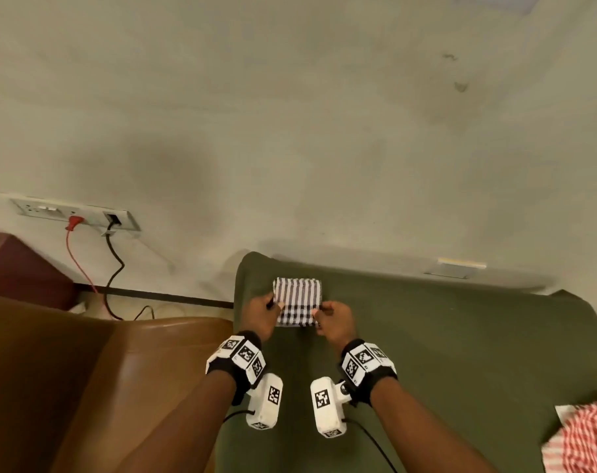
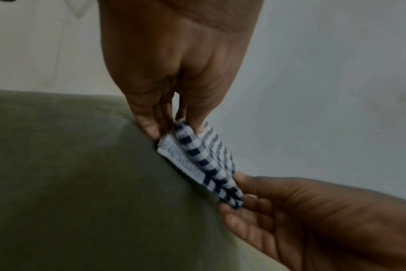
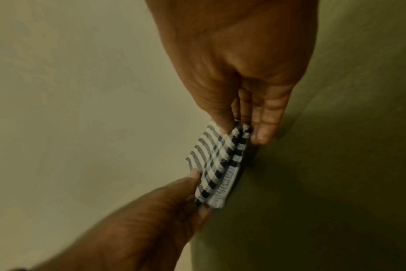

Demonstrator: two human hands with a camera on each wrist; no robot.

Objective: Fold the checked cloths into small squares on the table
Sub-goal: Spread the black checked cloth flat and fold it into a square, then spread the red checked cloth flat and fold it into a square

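Note:
A small navy-and-white checked cloth (image 1: 297,301), folded into several layers, lies near the far left corner of the green-covered table (image 1: 443,336). My left hand (image 1: 263,314) pinches its near left edge between thumb and fingers. My right hand (image 1: 331,319) pinches the near right edge the same way. In the left wrist view the left hand (image 2: 172,126) holds one end of the folded cloth (image 2: 204,161) and the right hand (image 2: 267,199) holds the other. The right wrist view shows the cloth (image 3: 218,165) between the right hand (image 3: 241,128) and the left hand (image 3: 174,198).
A red-and-white checked cloth (image 1: 583,435) lies crumpled at the table's near right corner. A brown leather seat (image 1: 85,387) stands left of the table. A wall socket strip (image 1: 75,213) with red and black cables hangs on the wall to the left.

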